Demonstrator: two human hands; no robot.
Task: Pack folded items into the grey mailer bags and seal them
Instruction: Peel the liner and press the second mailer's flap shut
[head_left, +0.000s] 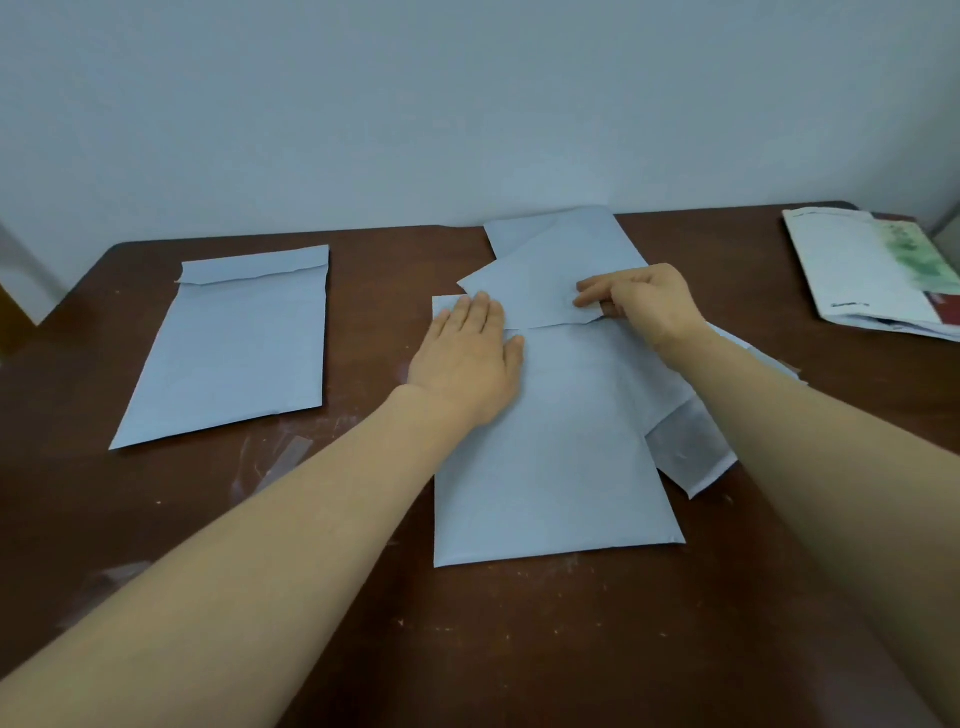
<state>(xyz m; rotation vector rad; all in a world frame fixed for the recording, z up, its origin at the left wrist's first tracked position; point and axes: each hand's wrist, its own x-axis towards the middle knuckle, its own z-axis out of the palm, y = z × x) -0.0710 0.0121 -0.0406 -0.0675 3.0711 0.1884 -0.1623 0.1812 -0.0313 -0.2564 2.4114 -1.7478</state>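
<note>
Forearms (260, 571) reach from 6 o'clock to the grey mailer bag (550, 467), its long axis running 6 to 12, mouth at the far end. Left hand (467, 358) presses flat beside that mouth, fingers straight — right hand (639, 301), at its 3 o'clock, pinches the grey sheet (530, 293) there, likely the flap, which would fold toward 6.

No words, numbers or brand names can be read with certainty. The white printed papers (857, 260) at the far right of the table (467, 649) carry one short dark line of print beside green and red areas, but its letters are too blurred.
</note>
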